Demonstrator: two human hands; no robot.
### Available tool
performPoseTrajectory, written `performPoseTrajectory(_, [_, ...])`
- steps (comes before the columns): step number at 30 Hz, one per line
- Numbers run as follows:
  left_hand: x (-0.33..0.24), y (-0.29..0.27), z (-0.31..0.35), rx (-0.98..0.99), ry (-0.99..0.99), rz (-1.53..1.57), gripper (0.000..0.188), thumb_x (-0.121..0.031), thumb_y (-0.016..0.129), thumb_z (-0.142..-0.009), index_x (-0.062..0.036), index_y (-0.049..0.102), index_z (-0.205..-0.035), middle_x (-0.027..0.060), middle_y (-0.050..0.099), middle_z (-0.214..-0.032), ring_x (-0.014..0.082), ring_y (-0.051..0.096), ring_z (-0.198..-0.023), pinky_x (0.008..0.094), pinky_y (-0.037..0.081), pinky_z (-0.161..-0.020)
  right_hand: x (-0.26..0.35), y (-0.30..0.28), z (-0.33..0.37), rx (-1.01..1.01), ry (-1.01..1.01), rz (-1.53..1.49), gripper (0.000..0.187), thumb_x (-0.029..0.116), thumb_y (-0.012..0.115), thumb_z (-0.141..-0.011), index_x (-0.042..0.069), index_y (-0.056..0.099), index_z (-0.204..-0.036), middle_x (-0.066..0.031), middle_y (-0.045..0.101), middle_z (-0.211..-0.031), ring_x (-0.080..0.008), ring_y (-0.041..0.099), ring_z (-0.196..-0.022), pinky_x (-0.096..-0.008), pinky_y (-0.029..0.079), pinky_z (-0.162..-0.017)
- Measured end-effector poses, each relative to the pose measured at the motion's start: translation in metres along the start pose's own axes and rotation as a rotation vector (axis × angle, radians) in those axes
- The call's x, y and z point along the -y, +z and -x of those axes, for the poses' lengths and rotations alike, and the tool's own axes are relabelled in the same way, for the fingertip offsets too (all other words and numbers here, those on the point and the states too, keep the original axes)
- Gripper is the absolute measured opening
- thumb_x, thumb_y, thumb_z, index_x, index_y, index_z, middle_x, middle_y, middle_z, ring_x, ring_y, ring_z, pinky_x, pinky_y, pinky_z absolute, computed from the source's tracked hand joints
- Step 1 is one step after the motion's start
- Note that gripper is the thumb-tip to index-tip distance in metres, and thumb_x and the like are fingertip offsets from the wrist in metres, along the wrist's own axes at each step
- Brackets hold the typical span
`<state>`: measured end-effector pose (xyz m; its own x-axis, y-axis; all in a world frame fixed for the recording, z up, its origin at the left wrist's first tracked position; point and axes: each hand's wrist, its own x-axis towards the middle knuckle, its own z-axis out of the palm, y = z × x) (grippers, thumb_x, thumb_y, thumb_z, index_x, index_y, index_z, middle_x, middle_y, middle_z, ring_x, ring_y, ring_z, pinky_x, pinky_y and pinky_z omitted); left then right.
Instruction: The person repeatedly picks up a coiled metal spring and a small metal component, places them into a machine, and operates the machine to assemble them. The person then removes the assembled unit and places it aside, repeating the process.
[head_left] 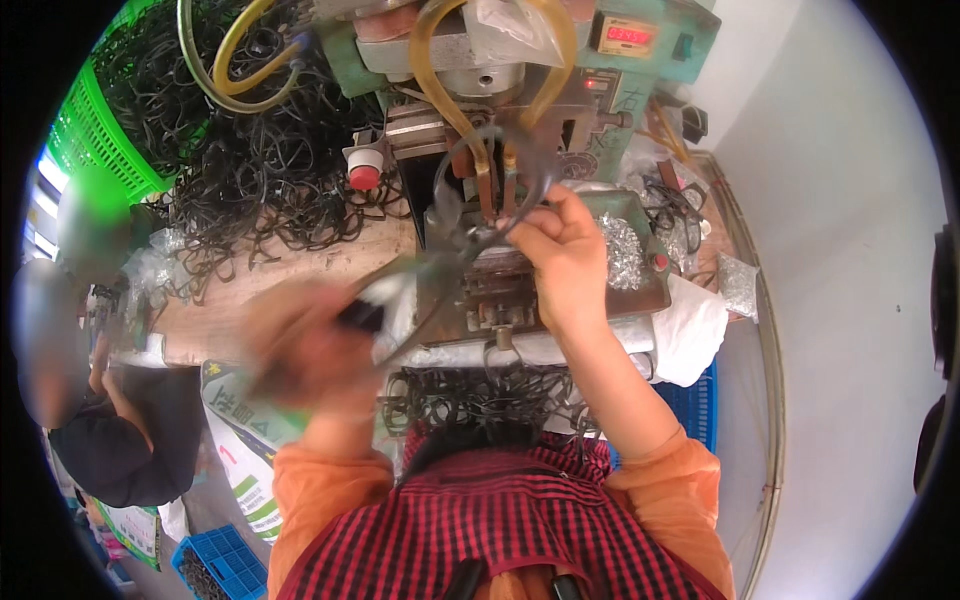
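Note:
My right hand pinches a thin black strap with thumb and forefinger, just below the two copper electrodes of a green bench machine. A blurred dark loop of the strap rises in front of the electrodes. Its other part curves down to the left, to my left hand. That hand is smeared by motion, so its fingers cannot be made out; a small black piece shows beside it. Right of the electrodes, a green metal tray bears a pile of small shiny metal pieces.
Black straps lie heaped at the left, by a green basket. A red push button stands beside the machine. More straps lie near my apron. Another person works at the left; a white wall stands right.

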<state>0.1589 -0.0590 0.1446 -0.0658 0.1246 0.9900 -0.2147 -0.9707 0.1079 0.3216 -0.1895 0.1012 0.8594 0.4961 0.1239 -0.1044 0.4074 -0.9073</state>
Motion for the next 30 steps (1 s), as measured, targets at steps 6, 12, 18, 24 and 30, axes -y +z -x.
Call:
performPoseTrajectory(6, [-0.031, -0.055, -0.026, 0.006, -0.1, 0.175, 0.011, -0.01, 0.056, -0.095, 0.0004, 0.056, -0.097, 0.0072, 0.06, -0.089, 0.0217, 0.059, -0.074, 0.0327, 0.051, -0.066, 0.015, 0.007, 0.024, 0.029, -0.068, 0.109, 0.045, -0.001, 0.06, -0.089, -0.003, 0.05, -0.133, -0.012, 0.067, -0.11, -0.0136, 0.062, -0.1, -0.0264, 0.048, -0.088])
performPoseTrajectory(12, [0.013, 0.031, 0.036, 0.455, -0.063, 0.147, 0.029, 0.012, 0.063, -0.074, -0.0014, 0.071, -0.099, 0.0126, 0.068, -0.089, 0.0257, 0.066, -0.074, 0.0314, 0.054, -0.064, -0.022, -0.102, -0.006, -0.255, -0.431, 1.66, 0.031, 0.017, 0.073, -0.077, 0.005, 0.07, -0.105, -0.0234, 0.061, -0.123, -0.0404, 0.051, -0.124, -0.0508, 0.044, -0.099])
performPoseTrajectory(18, [0.012, 0.058, 0.043, 0.55, 0.027, 0.134, 0.028, 0.014, 0.068, -0.074, 0.0006, 0.07, -0.1, 0.0141, 0.07, -0.089, 0.0244, 0.066, -0.072, 0.0297, 0.053, -0.061, -0.031, -0.141, -0.017, -0.265, -0.521, 1.454, 0.012, 0.014, 0.072, -0.078, 0.006, 0.067, -0.085, -0.0158, 0.067, -0.109, -0.038, 0.056, -0.115, -0.0474, 0.047, -0.089])
performPoseTrajectory(24, [0.009, 0.052, 0.048, 0.535, 0.014, 0.133, 0.02, 0.009, 0.07, -0.075, -0.0014, 0.073, -0.091, 0.0122, 0.073, -0.09, 0.0249, 0.067, -0.072, 0.0319, 0.053, -0.06, -0.03, -0.132, -0.025, -0.363, -0.418, 1.237, 0.012, 0.013, 0.07, -0.083, 0.003, 0.07, -0.089, -0.0169, 0.069, -0.089, -0.0372, 0.065, -0.085, -0.0426, 0.051, -0.079])
performPoseTrajectory(30, [0.003, 0.042, 0.051, 0.626, -0.108, 0.183, 0.036, 0.002, 0.066, -0.078, -0.0091, 0.072, -0.112, 0.0099, 0.069, -0.105, 0.0236, 0.061, -0.074, 0.0334, 0.049, -0.062, -0.02, -0.13, -0.011, -0.369, -0.298, 1.072, 0.015, 0.011, 0.071, -0.085, -0.001, 0.072, -0.096, -0.015, 0.072, -0.086, -0.023, 0.069, -0.079, -0.033, 0.052, -0.075])
